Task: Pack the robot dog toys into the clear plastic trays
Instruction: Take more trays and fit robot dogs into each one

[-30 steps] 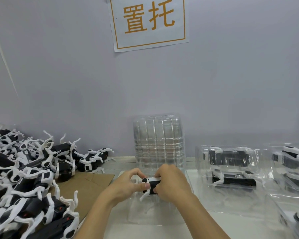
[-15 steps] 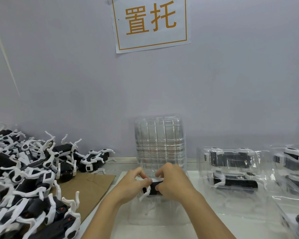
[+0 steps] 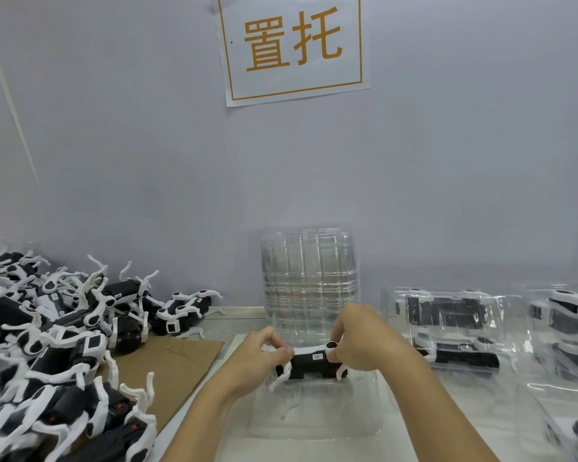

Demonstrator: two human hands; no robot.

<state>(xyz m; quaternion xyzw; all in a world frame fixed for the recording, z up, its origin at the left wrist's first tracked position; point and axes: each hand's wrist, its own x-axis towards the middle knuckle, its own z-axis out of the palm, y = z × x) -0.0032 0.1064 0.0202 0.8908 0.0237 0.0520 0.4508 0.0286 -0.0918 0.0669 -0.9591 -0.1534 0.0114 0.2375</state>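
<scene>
Item: robot dog toy (image 3: 311,363), black body with white legs, lower centre of frame. Held at both ends, left hand (image 3: 254,361) and right hand (image 3: 364,348), fingers curled round it. Since a second ago it has turned from mostly hidden between the hands to lying lengthwise and level above the empty clear plastic tray (image 3: 314,415) on the bench (image 3: 481,438) (seating appears imminent, not yet done).
Stock: tray stack (image 3: 309,278) behind; unpacked toy pile (image 3: 57,345) at left, partly on cardboard (image 3: 177,365); packed trays (image 3: 454,325) at right. Wall sign (image 3: 292,45), upper centre.
</scene>
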